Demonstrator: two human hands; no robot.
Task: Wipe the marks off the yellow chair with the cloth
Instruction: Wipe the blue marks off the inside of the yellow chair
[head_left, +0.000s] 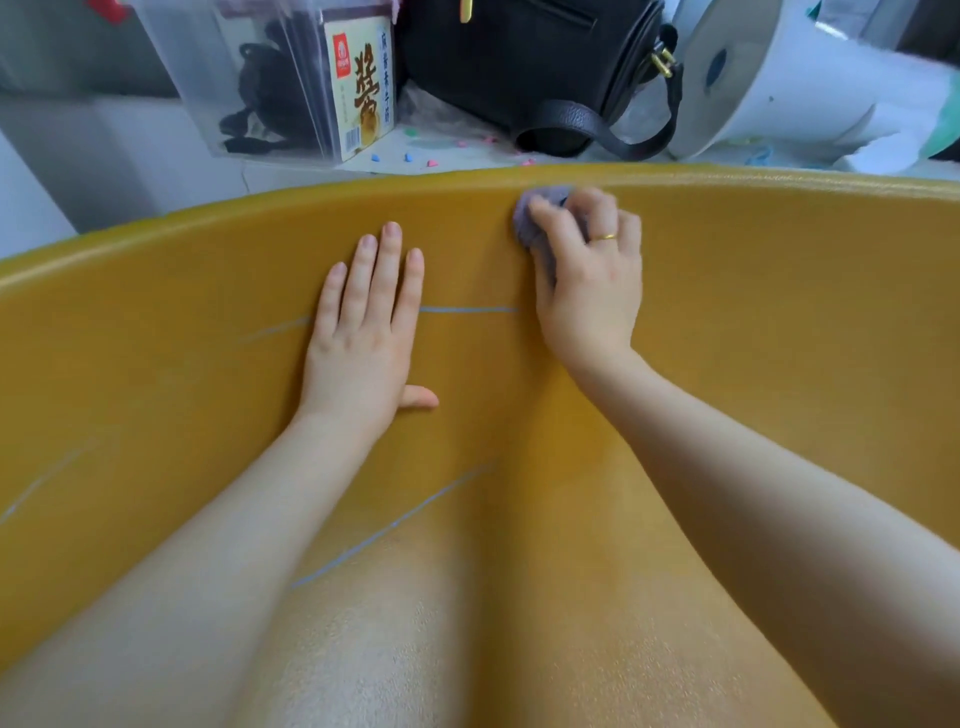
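Note:
The yellow chair fills most of the view, its curved top edge running across the upper part. Pale blue-grey marks cross it: one line between my hands, a longer slanted line lower down, a faint one at the left. My right hand presses a bunched grey-purple cloth against the chair just under the top edge. My left hand lies flat on the chair with fingers spread, holding nothing.
Behind the chair's edge stand a clear plastic box with a labelled package, a black bag with a looped strap, and a white appliance. Small coloured bits lie scattered on the white surface there.

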